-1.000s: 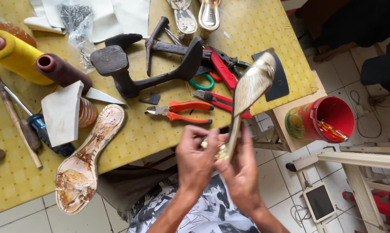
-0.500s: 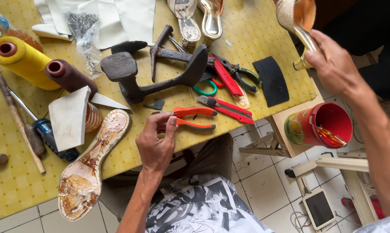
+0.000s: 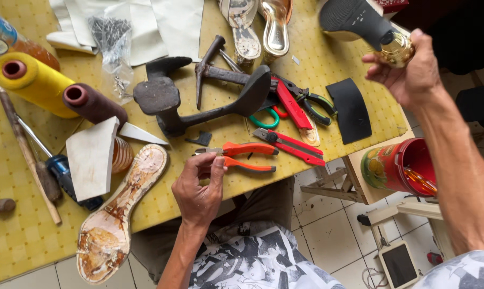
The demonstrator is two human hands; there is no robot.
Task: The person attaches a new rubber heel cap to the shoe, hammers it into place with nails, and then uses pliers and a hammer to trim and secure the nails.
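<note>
I am now lifting the gold-heeled shoe (image 3: 367, 27) away to the upper right of the frame, my right hand (image 3: 408, 67) gripping its heel, while my left hand (image 3: 199, 187), fingers curled and holding nothing, is reaching the orange pliers (image 3: 242, 155) at centre.

We note shoe (image 3: 381, 32): matt black rubber sole, glossy gold heel; pliers (image 3: 242, 155) (orange plastic grips); dull iron last (image 3: 210, 101).
</note>
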